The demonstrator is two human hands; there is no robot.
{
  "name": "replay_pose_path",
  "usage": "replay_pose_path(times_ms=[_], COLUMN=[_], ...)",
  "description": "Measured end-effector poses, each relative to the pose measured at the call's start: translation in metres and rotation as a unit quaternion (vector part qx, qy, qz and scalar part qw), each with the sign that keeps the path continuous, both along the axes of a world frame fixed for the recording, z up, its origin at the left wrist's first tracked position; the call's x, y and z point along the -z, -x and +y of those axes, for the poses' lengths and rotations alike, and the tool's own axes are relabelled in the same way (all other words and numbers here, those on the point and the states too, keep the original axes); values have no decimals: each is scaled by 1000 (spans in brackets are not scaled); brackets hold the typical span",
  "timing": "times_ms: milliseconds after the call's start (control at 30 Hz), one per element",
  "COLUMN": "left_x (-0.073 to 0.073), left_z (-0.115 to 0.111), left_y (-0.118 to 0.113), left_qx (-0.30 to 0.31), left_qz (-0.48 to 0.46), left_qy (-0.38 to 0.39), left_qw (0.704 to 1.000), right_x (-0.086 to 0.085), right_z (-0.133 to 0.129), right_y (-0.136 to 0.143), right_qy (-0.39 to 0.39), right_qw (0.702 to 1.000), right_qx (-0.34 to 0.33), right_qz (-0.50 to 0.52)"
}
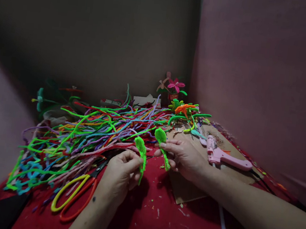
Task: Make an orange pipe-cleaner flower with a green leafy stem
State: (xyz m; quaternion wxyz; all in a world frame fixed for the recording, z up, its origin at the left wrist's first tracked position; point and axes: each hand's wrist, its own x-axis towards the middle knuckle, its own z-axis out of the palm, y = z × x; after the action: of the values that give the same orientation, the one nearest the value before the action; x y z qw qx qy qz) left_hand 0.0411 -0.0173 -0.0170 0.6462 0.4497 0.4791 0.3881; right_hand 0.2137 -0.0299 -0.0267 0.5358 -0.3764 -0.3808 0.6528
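Observation:
My left hand (123, 170) pinches a bright green pipe-cleaner leaf (141, 148), its stem hanging down past the fingers. A second green pipe-cleaner leaf (160, 135) is held between the thumb and fingers of my right hand (181, 156). Both leaves stand roughly upright, side by side with a small gap between them, above the red cloth. Just left of my left wrist lie scissors (74, 198) with one yellow and one red handle loop; their blades are partly covered by pipe cleaners.
A big heap of colourful pipe cleaners (91, 132) spreads across the left and back. On the right, a pink glue gun (228, 159) rests on a cardboard sheet (187, 194). Pipe-cleaner flowers (176, 85) stand at the back near the walls. A dark flat object (2, 211) lies front left.

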Motion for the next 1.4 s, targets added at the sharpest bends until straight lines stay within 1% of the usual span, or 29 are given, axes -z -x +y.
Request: replay_pose_path(times_ms=[67,167,267,367,533,600,700,800,933,1100,1200,1300,1400], left_x=[2,5,5,3,2,3,6,8,5,-1,-4,-7,-8], left_z=[-1,-5,-10,-12,-9,-8,-5,-4,-6,-10,-14,-21,-28], left_y=[-2,-5,-8,-8,-6,-6,-6,-5,-5,-8,-10,-12,-17], left_qx=[-10,-18,-7,19,1,-5,6,18,3,-9,2,15,8], left_qz=[13,65,101,65,8,-19,-48,-41,-19,9,35,52,53], left_qy=[-14,-60,-99,-93,-62,-63,-66,-57,-43,-90,-113,-139,-159], left_qw=[1000,996,990,993,998,998,997,997,999,996,993,989,986], right_x=[1,2,4,6,7,7,8,7,4,-1,-4,-5,-3], right_z=[-1,-3,-4,-4,-2,-2,-1,-1,-2,-7,-10,-12,-13], right_y=[2,5,6,6,6,6,6,6,6,7,9,12,16], right_qy=[-13,-28,-27,-22,-18,-12,-12,-14,-35,-79,-102,-127,-145], right_qw=[1000,998,996,997,997,998,998,999,998,988,979,977,980], right_qx=[-19,-55,-73,-72,-73,-68,-55,-42,-15,23,44,61,65], right_qz=[-4,-18,-35,-26,-11,-7,1,-14,-58,-134,-170,-163,-117])
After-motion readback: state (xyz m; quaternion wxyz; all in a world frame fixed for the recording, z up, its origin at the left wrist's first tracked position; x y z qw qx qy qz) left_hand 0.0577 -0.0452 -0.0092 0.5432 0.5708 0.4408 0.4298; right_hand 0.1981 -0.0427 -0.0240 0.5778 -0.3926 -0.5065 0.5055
